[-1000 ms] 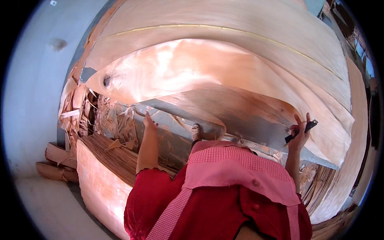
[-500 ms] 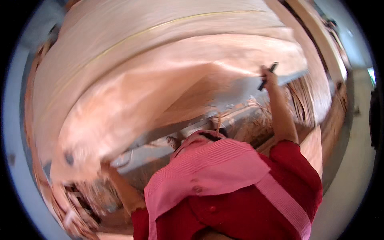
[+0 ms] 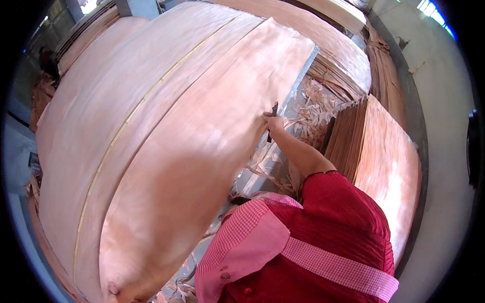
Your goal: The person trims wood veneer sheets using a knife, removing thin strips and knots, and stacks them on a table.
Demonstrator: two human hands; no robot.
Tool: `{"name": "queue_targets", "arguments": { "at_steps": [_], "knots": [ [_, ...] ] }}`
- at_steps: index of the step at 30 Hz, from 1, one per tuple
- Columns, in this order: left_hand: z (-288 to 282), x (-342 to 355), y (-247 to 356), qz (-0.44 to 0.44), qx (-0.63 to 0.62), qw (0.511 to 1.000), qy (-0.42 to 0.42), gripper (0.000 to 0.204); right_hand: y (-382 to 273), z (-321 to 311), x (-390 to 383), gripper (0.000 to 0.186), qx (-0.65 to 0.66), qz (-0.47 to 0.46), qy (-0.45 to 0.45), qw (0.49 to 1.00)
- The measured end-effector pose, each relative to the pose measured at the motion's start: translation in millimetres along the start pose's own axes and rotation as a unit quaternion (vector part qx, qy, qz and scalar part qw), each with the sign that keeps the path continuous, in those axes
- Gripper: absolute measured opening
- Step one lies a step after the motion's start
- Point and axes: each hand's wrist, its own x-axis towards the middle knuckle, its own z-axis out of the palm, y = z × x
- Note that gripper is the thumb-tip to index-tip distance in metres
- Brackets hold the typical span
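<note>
Pale pinkish-tan veneer sheet (image 3: 192, 136), with a thin yellowish stripe along it. Her top (image 3: 343, 222) shows deep red with pink-and-white gingham collar and trim. Dark tool (image 3: 273, 112), grey table (image 3: 298, 86) edge, tan scraps (image 3: 313, 101).

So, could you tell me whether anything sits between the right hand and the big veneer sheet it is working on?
Nothing visible does. The right hand rests directly on the edge of the veneer sheet, holding a small dark tool at that edge. The scrap strips lie beyond the edge, not in between. The left hand is out of view.
</note>
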Motion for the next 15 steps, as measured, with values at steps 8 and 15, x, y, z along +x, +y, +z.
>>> {"name": "queue_targets", "arguments": {
  "at_steps": [8, 15],
  "knots": [
    [13, 22, 22, 0.022, 0.032, 0.999, 0.014, 0.039, 1, -2, -2, 0.014, 0.021, 0.057, -0.001, 0.998],
    [-8, 32, 29, 0.043, 0.042, 0.998, 0.034, 0.041, 20, -7, 32, 0.016, 0.015, 0.037, -0.01, 0.999]
  ]
}}
